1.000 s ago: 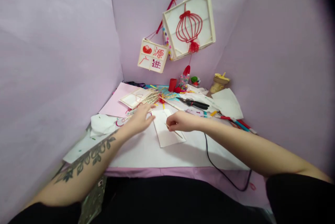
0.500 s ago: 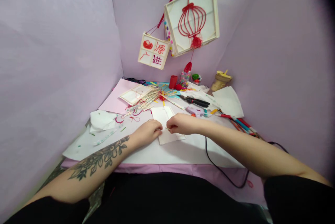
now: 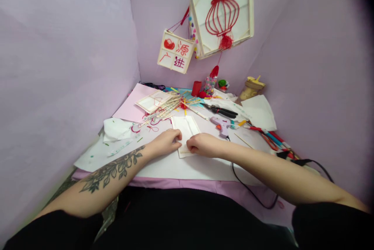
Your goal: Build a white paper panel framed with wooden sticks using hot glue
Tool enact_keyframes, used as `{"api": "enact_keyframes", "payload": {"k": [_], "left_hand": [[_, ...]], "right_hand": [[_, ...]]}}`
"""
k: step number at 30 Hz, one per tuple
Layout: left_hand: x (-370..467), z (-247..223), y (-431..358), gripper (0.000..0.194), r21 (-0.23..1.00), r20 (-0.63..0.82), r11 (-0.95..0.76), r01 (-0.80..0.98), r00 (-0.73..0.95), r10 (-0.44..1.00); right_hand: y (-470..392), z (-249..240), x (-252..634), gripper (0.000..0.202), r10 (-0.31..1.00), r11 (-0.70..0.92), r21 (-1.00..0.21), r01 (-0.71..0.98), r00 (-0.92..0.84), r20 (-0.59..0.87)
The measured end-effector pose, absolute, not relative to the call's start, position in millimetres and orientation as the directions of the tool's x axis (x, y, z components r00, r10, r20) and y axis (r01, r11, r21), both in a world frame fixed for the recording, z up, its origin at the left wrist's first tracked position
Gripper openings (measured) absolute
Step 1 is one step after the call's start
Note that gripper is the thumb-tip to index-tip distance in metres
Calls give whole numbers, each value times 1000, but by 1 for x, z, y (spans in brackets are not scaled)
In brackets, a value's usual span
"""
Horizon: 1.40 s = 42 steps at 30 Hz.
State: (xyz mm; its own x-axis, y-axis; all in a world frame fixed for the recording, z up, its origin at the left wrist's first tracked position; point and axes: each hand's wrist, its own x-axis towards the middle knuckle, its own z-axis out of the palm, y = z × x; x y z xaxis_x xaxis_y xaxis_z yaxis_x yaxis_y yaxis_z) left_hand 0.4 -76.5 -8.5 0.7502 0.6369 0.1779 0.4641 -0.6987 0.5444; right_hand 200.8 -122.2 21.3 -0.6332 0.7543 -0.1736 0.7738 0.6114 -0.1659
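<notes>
A white rectangular panel [image 3: 190, 125] with pale strips along its edges lies flat on the paper-covered table between my hands. My left hand [image 3: 167, 141] rests at its left edge, fingers curled, with a gap between thumb and forefinger. Over its lower right part, my right hand [image 3: 203, 145] is closed in a pinch, low against the surface. A thin pale wooden stick showed at those fingertips a moment ago; now the fingers mostly hide it. Right of the panel lies a lilac glue gun [image 3: 222, 125], its cord trailing off the front edge.
Loose sticks [image 3: 168, 106] and red yarn lie behind the panel. Black-handled pliers [image 3: 223, 111], white paper [image 3: 260, 111], marker pens [image 3: 274, 137] and a lidded cup [image 3: 250, 89] are to the right. A framed lantern picture [image 3: 223, 14] hangs above.
The view has shifted slightly, moving the scene right and up. My right hand has lowered onto the panel, and the stick tip between its fingers is less visible. My left hand stays at the edge.
</notes>
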Motion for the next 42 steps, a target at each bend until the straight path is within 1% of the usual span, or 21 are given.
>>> {"api": "enact_keyframes", "payload": {"k": [4, 10, 16, 20, 22, 24, 26, 28, 30, 31, 34, 37, 40, 42], "left_hand": [[1, -7, -77, 13, 535, 180, -703, 469, 750, 637], [2, -6, -76, 12, 513, 177, -717, 472, 759, 627], [2, -9, -74, 12, 507, 191, -726, 465, 761, 620], [3, -7, -78, 10, 490, 196, -733, 472, 760, 620], [1, -1, -82, 11, 469, 223, -762, 447, 775, 592], [-2, 6, -87, 16, 441, 263, -809, 389, 806, 531], [-6, 12, -93, 21, 419, 276, -845, 333, 840, 468], [-10, 14, -99, 23, 405, 260, -858, 316, 860, 440], [-11, 13, -104, 22, 391, 238, -858, 334, 863, 445], [-11, 12, -107, 21, 380, 230, -855, 353, 859, 457], [-7, 9, -111, 19, 341, 207, -836, 429, 834, 512], [-2, 8, -114, 16, 324, 195, -816, 478, 810, 552], [1, 7, -114, 12, 335, 209, -809, 483, 799, 564], [2, 5, -113, 11, 356, 218, -806, 473, 797, 563]], "right_hand": [[-128, 20, 203, 15, 757, 619, -150, 771, -636, -146], [-133, 21, 206, 16, 732, 649, -172, 741, -670, -122], [-136, 27, 200, 16, 739, 635, -152, 757, -653, -166], [-137, 23, 197, 17, 776, 598, -150, 788, -615, -139], [-138, 23, 202, 18, 788, 582, -211, 786, -609, -96], [-141, 30, 214, 20, 816, 549, -306, 778, -579, -9], [-147, 40, 232, 24, 873, 479, -379, 792, -474, 111], [-157, 48, 250, 26, 918, 395, -403, 825, -341, 201], [-170, 47, 261, 25, 933, 355, -402, 844, -291, 212], [-176, 42, 263, 26, 933, 356, -398, 845, -298, 202], [-190, 19, 255, 31, 906, 424, -384, 820, -382, 185], [-193, -4, 241, 34, 877, 479, -348, 805, -431, 211], [-187, -10, 232, 30, 896, 435, -311, 845, -375, 237], [-182, -6, 229, 24, 924, 371, -287, 883, -321, 207]]}}
